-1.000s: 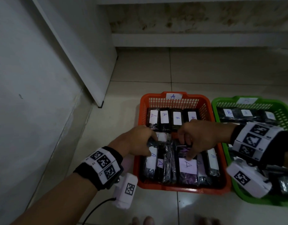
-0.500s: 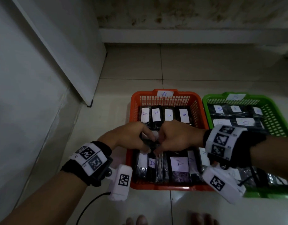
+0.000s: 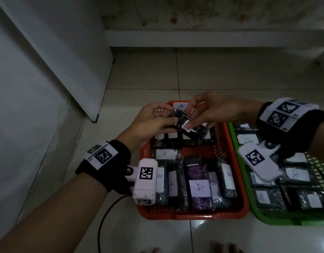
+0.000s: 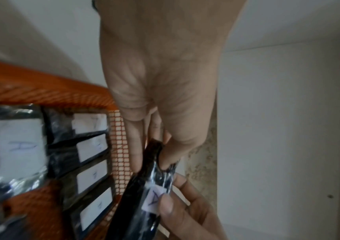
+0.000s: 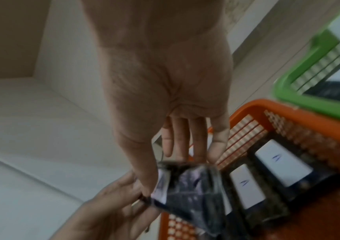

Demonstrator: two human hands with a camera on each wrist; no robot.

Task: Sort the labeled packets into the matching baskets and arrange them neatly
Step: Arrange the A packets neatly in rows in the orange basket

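Both hands hold one black packet [image 3: 193, 131] with a white "A" label in the air over the far half of the orange basket [image 3: 194, 215]. My left hand [image 3: 171, 115] pinches its left end between thumb and fingers. My right hand [image 3: 190, 115] pinches the labelled end, thumb on the label. In the left wrist view the packet [image 4: 142, 194] hangs tilted, with the thumb of the other hand on the "A". The right wrist view shows the packet [image 5: 191, 186] crumpled between both hands. Several "A" packets [image 3: 199, 187] lie in rows in the orange basket.
A green basket [image 3: 278, 220] with several labelled packets stands right beside the orange one. A white panel [image 3: 57, 57] leans against the wall on the left. A low ledge [image 3: 212, 38] runs along the back. Bare tiled floor lies beyond the baskets.
Both hands have risen from the middle of the orange basket with one packet between them, now held over its far end. A bare strip of basket floor shows where they were.
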